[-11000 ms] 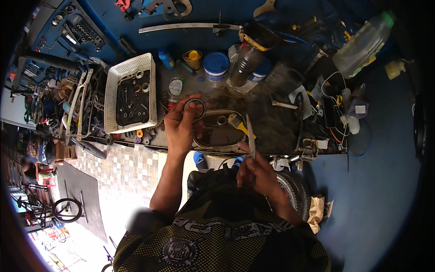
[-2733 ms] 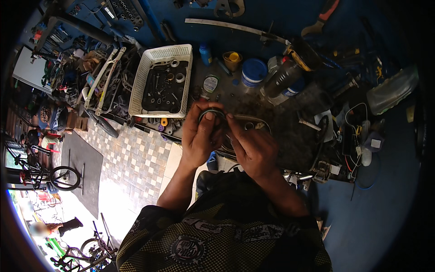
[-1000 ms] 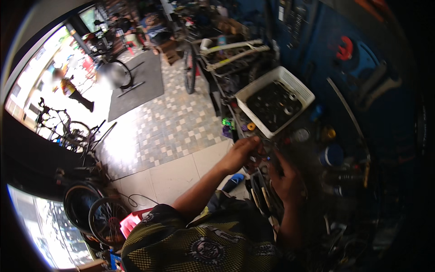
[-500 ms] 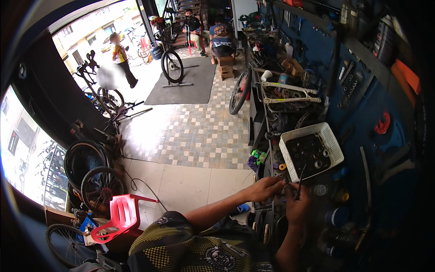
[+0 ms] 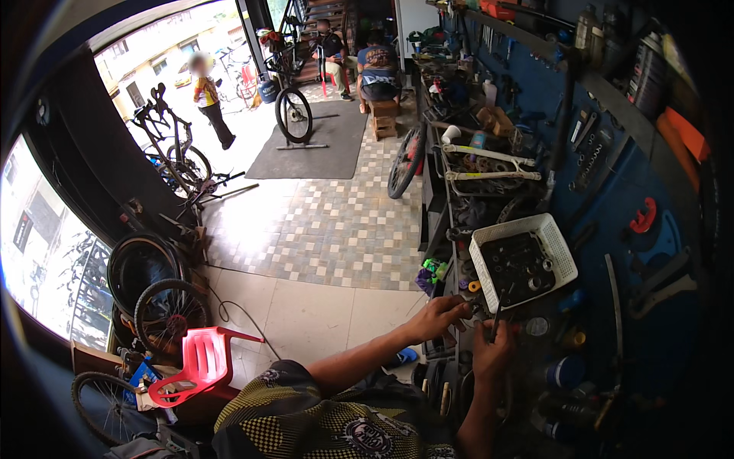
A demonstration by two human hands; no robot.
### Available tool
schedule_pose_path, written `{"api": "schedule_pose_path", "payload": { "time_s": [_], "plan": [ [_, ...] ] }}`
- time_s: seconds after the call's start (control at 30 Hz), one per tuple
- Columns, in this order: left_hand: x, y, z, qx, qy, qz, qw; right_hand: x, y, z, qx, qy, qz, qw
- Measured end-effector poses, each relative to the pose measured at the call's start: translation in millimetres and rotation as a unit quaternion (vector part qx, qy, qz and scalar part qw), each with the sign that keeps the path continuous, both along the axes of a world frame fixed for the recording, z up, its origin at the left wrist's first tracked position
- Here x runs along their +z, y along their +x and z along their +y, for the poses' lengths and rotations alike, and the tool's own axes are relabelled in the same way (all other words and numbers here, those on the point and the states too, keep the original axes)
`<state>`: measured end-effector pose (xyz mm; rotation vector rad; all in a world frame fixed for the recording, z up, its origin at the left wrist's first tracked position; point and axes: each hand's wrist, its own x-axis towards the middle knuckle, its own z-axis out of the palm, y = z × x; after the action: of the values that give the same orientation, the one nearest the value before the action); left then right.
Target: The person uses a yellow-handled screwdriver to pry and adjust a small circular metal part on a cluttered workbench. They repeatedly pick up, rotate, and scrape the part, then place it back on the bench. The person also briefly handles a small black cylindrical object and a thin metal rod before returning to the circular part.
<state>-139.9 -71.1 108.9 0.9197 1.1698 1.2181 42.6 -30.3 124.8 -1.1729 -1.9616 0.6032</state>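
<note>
Over the near end of the workbench (image 5: 527,359), my two hands are close together. My right hand (image 5: 492,353) is closed round a thin dark rod-shaped tool (image 5: 497,315) that points up toward the basket. Just left of it, my left hand (image 5: 440,318) has its fingers bent and pinched; whatever small thing they hold is too small to name. Beyond both hands sits a white plastic basket (image 5: 567,264) with a dark bottom, holding several small metal rings and parts. A small yellow ring-shaped piece (image 5: 475,286) lies by its near left corner.
White bicycle frame tubes (image 5: 493,176) lie farther along the bench. Blue-lidded jars (image 5: 567,369) stand right of my hand. Tools hang on the blue wall (image 5: 596,206). A red plastic chair (image 5: 206,359) and wheels (image 5: 173,317) are at left. People sit (image 5: 378,69) and stand (image 5: 206,99) farther off.
My hands have drawn slightly apart and shifted a little left. The left fingers have come away from the right hand, which keeps the thin tool.
</note>
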Motion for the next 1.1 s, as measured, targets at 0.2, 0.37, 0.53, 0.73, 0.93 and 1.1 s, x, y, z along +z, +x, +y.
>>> {"api": "schedule_pose_path", "payload": {
  "time_s": [0.2, 0.37, 0.53, 0.73, 0.93, 1.1],
  "plan": [
    [-11.3, 7.0, 3.1, -0.027, -0.011, -0.066, 0.997, -2.8, 9.6, 0.2, 0.029, -0.102, 0.124, 0.987],
    [-24.7, 16.3, 7.0, -0.055, -0.033, -0.087, 0.994, -28.8, 45.2, 9.8, -0.008, -0.154, 0.175, 0.972],
    [-47.1, 26.6, 7.9, -0.088, -0.033, -0.012, 0.996, -64.5, 110.6, 6.0, -0.094, -0.138, 0.082, 0.983],
    [-67.6, 47.5, 6.9, -0.123, 0.040, 0.139, 0.982, -109.7, 154.9, -24.6, -0.156, -0.158, -0.090, 0.971],
    [-85.4, 67.7, 7.9, -0.179, 0.064, 0.156, 0.969, -135.3, 162.8, -38.5, -0.176, -0.216, -0.132, 0.951],
    [-96.4, 104.7, 12.7, -0.180, 0.162, 0.267, 0.933, -147.8, 175.2, -42.3, -0.191, -0.231, -0.088, 0.950]
  ]
}}
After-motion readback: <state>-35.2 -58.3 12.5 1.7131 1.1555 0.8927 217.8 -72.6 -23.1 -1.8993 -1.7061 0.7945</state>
